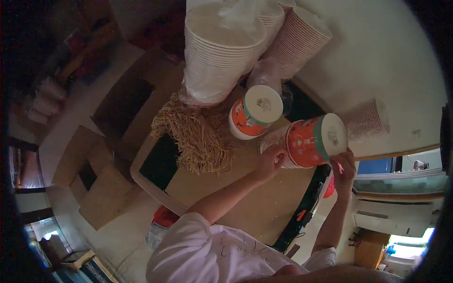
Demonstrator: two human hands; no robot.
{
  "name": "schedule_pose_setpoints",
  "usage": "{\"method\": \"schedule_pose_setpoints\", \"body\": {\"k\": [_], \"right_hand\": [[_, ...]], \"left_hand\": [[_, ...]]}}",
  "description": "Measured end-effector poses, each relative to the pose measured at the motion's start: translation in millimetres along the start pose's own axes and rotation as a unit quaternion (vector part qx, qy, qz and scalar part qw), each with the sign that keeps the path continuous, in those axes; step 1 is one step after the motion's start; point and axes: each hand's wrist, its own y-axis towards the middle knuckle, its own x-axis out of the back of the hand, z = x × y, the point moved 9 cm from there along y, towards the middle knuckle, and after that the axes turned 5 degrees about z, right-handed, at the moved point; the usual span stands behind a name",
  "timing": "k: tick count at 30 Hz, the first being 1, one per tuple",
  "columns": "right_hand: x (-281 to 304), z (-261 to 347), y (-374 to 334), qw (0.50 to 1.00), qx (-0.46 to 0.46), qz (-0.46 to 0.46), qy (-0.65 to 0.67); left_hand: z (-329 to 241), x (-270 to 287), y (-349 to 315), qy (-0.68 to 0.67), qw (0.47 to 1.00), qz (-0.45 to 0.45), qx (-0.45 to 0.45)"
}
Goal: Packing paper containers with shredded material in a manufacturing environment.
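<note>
Orange tub (pixel 303 143) between 2 hands (pixel 272 162) (pixel 345 166)

Tub-end print (pixel 334 137) too small to read, shirt (pixel 188 252) cut off below

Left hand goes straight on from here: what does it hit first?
The orange tub, directly at its fingertips; the left hand appears to be touching its side, though depth is unclear.
</note>
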Motion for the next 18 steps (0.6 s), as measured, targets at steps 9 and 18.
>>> {"method": "schedule_pose_setpoints", "body": {"k": [9, 18], "right_hand": [[-5.8, -13.3, -2.7, 0.999, 0.003, 0.000, 0.052], [-1.4, -26.9, -7.3, 0.995, -0.012, -0.060, 0.074]], "left_hand": [[27.7, 10.7, -11.7, -0.083, 0.989, -0.118, 0.028], [52.1, -2.2, 44.5, 0.065, 0.985, 0.063, 0.150]]}}
